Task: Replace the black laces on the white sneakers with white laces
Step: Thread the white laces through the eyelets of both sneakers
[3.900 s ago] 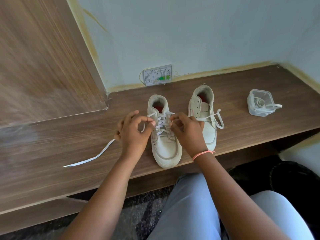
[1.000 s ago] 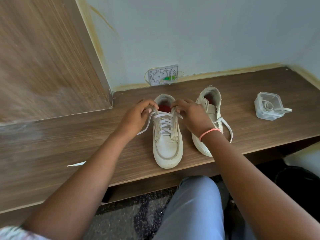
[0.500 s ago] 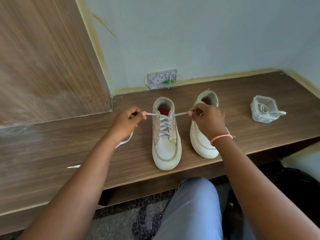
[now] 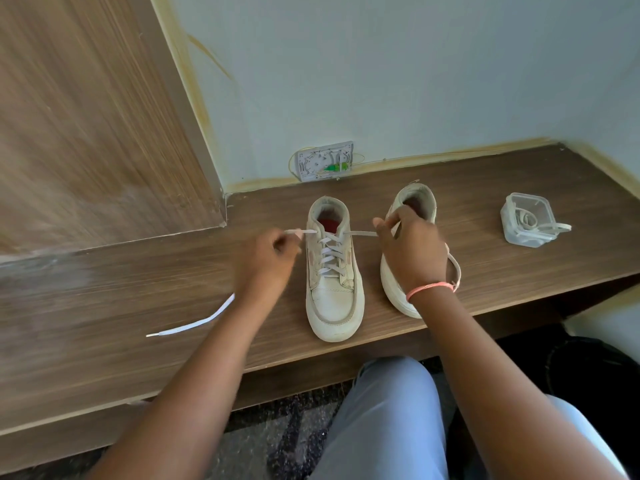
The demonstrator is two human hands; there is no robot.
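White lace [image 4: 329, 252] runs criss-cross up the near sneaker [image 4: 333, 271], which stands toe toward the person on the wooden shelf [image 4: 138, 306]. Both free ends exit the top eyelets and go straight out sideways, across the shoe's long axis.

Left hand [image 4: 265, 263]: fingers curled, pinching the left end just beside the collar; the slack passes under the hand and trails off across the shelf to its tip [image 4: 152, 335] at far left.

Right hand [image 4: 412, 251]: thumb and fingers pinching the right end, a short taut span between grip and eyelet. This hand hangs over the second sneaker [image 4: 408, 237], hiding most of it. A loop of white lace [image 4: 455, 268] shows by the wrist; whether that shoe is fully laced, cannot tell. No black lace visible anywhere.

Clear plastic box [image 4: 528, 220] sits well apart to the right, something pale and cord-like coiled inside with one strand over its rim.

Judgement: lacing of the near shoe looks complete to the top; step in hand is snugging the two ends evenly. Next would be crossing them for a knot. Both grips lie level with the top eyelets, one each side, about equally near. The left end looks much the longer, so the left hand has more slack to manage.
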